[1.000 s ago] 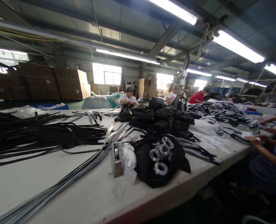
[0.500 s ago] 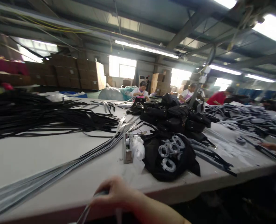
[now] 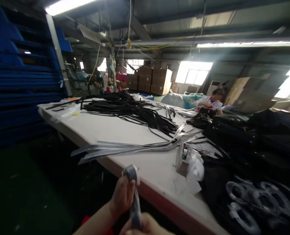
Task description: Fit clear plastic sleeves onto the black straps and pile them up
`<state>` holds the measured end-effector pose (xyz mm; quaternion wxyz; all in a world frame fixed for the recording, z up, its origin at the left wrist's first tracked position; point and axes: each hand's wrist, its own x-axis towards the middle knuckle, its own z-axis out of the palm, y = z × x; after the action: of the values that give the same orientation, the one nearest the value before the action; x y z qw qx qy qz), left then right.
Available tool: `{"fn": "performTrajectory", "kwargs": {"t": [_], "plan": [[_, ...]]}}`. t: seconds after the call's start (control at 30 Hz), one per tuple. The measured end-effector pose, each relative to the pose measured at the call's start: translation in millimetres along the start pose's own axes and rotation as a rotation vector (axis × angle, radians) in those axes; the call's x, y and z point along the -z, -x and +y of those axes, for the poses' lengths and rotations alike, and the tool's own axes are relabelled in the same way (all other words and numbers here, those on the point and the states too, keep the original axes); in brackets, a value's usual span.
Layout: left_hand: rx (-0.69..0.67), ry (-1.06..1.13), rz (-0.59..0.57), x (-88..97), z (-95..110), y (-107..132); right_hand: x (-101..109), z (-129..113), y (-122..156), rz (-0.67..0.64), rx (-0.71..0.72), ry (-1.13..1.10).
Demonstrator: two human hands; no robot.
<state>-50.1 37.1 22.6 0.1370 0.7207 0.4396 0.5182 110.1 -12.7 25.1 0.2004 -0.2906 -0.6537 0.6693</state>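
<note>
In front of the table edge, my left hand is closed around a grey strap that looks wrapped in clear film. The strap's upper end loops into a small roll above the fingers, with a bit of white at its side. Lower down, my right hand grips the same strap, partly cut off by the bottom of the view. Long film-covered straps lie across the table just beyond, their ends hanging over the edge. Several coiled straps rest on black cloth at right.
A tape dispenser stands on the white table beside crumpled white plastic. Behind lies a heap of black straps. Black bags are piled at right. Blue stacked racks rise at left; a person sits across the table.
The view has swung left. My left hand has come into sight on the strap, and the strap now shows a rolled end. The right hand is lower in view.
</note>
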Motion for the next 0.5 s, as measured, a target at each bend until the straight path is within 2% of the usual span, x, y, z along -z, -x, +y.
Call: {"fn": "performTrajectory", "kwargs": {"t": [0.03,0.07,0.1,0.13,0.2,0.27,0.3,0.37,0.43,0.5], "plan": [[-0.062,-0.101,-0.075,2.3,-3.8,2.2,11.3,-5.9,5.8,0.022,-0.022,-0.055],[-0.093,-0.159,-0.184,4.6,-5.0,3.6,25.6,-12.0,10.4,0.097,-0.046,-0.081],[-0.083,-0.175,-0.305,6.4,-4.1,3.7,41.3,-17.2,13.0,0.182,-0.061,-0.031],[-0.013,-0.164,-0.414,7.7,-1.8,2.4,56.8,-20.8,13.6,0.26,-0.056,0.078],[0.253,-0.066,-0.605,8.8,3.7,-2.9,81.2,-21.5,9.9,0.389,-0.049,0.409],[0.59,0.185,-0.761,9.9,7.6,-9.3,91.3,-15.6,4.1,0.447,-0.032,0.649],[0.743,0.356,-0.795,11.4,8.8,-12.3,91.1,-11.3,1.6,0.452,-0.02,0.702],[0.972,0.707,-0.773,17.5,10.5,-18.2,84.6,-1.6,-2.4,0.43,0.005,0.712],[1.095,0.997,-0.703,27.8,11.8,-25.9,76.5,8.8,-6.3,0.417,0.022,0.68],[1.144,1.201,-0.644,39.9,13.3,-36.0,70.9,19.5,-11.0,0.437,0.019,0.629]]}}
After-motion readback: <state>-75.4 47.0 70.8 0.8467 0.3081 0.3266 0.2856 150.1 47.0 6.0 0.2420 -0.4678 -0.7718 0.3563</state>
